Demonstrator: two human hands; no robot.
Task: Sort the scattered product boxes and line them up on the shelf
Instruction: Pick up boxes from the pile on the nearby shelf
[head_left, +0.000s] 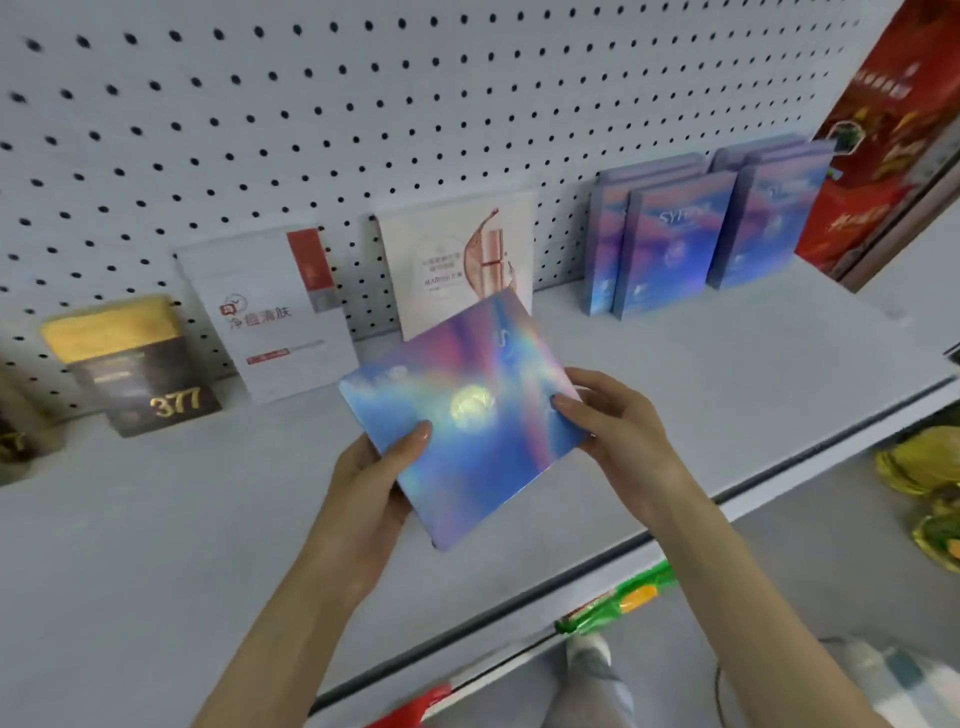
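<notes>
While hovering tilted above the shelf (753, 374), the holographic blue box (467, 421) is being held at two edges: left hand (371, 483) pinching the near-left edge, right hand (618, 431) clasping the right; matching blue boxes (675, 239) are standing upright back-right, nearer the right hand
</notes>
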